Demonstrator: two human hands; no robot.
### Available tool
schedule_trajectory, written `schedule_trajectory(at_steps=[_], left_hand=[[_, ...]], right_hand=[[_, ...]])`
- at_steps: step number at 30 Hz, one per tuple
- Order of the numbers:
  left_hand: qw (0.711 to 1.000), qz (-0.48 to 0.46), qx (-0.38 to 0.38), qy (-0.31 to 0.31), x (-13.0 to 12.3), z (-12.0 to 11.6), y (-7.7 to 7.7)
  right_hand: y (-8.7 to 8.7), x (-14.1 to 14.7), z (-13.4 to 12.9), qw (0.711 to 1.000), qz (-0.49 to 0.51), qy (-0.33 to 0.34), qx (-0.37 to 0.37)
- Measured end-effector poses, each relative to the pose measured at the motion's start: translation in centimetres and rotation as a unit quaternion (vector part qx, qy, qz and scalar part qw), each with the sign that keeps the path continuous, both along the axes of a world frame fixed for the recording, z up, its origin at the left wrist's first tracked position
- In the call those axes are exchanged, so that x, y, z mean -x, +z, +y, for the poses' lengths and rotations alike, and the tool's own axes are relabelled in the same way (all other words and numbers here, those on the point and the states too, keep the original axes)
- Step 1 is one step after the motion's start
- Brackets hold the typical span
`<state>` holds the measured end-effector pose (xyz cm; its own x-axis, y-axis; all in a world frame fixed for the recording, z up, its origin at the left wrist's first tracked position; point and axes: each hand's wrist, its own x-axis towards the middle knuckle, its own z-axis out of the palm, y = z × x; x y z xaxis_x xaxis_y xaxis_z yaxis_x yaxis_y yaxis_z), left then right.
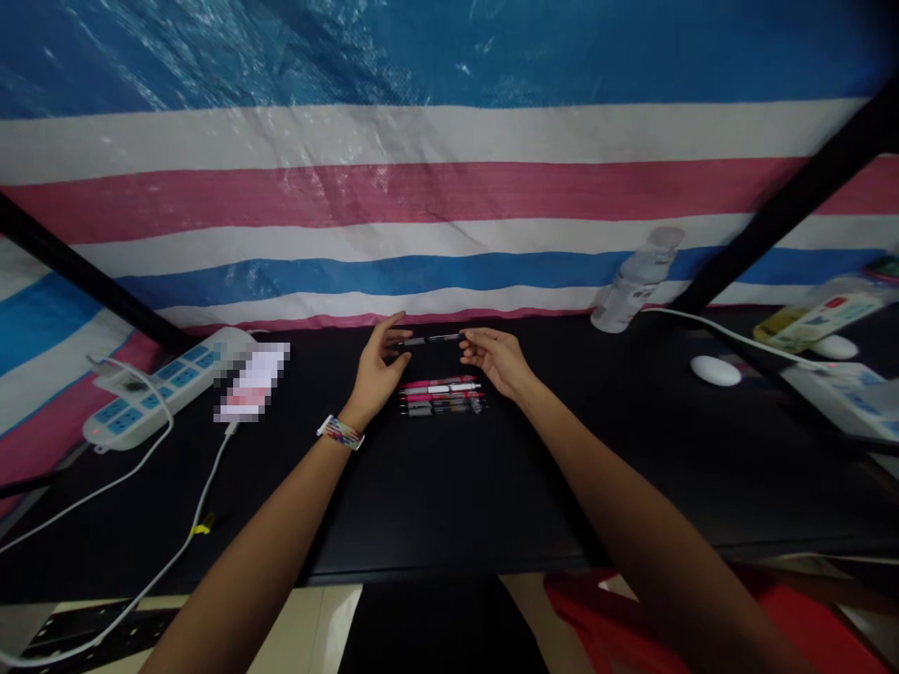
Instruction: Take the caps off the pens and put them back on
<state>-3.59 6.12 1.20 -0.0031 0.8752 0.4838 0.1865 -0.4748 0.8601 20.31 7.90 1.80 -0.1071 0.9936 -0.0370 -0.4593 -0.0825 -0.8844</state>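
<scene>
A dark pen (434, 339) lies level above the black table, near its back edge. My right hand (497, 358) pinches its right end between thumb and fingers. At the pen's other end is my left hand (381, 363), its thumb and fingers spread around the tip; contact there is hard to make out. Closer to me, several pens lie side by side in a row: red-pink pens (439, 396), one with a white part, and dark clear-barrelled pens (444, 407). A colourful woven watch band (341, 432) circles my left wrist.
At the left are a white power strip (175, 379) and a phone (254, 382) on a white cable (211, 482). A plastic bottle (636, 281) and a white rounded object (714, 371) stand to the right. Striped sheeting (421, 197) hangs behind the table (449, 496).
</scene>
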Motion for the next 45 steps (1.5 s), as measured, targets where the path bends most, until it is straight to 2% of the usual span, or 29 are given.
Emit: schedule_trajectory(at_steps=[4,9,15,20,23,27,35,37,42,45], left_hand=[[0.999,-0.015,0.026,0.018,0.0,0.1,-0.1],[1.000,-0.006,-0.004,0.027,0.1,0.2,-0.2],[0.998,0.005,0.051,0.040,0.2,0.3,-0.3],[1.000,-0.005,0.012,0.025,0.0,0.2,-0.2],[0.998,-0.030,0.031,0.034,-0.3,0.2,0.0],[0.997,-0.008,0.060,0.039,-0.3,0.1,0.2],[0.999,-0.005,0.032,0.041,-0.3,-0.5,0.5],[0.999,-0.004,0.029,0.044,-0.4,-0.6,0.6],[0.997,-0.052,0.023,0.052,-0.4,-0.4,0.8],[0.997,-0.062,0.027,0.041,-0.4,-0.4,0.8]], right_hand=[[-0.2,0.1,0.0,1.000,0.000,0.005,-0.005],[-0.3,0.2,0.0,1.000,-0.002,0.003,-0.004],[-0.3,0.1,0.0,1.000,0.004,0.000,-0.009],[-0.5,0.1,0.1,1.000,0.002,0.007,-0.021],[-0.4,0.1,0.2,1.000,0.002,0.006,-0.018],[-0.3,0.0,0.2,1.000,0.000,0.002,-0.007],[-0.1,0.1,0.1,1.000,-0.003,-0.011,0.003],[0.0,0.0,0.1,1.000,0.019,0.002,0.013],[0.9,-0.4,-0.2,0.987,0.115,0.086,0.072],[1.1,-0.4,-0.4,0.982,0.135,0.106,0.078]])
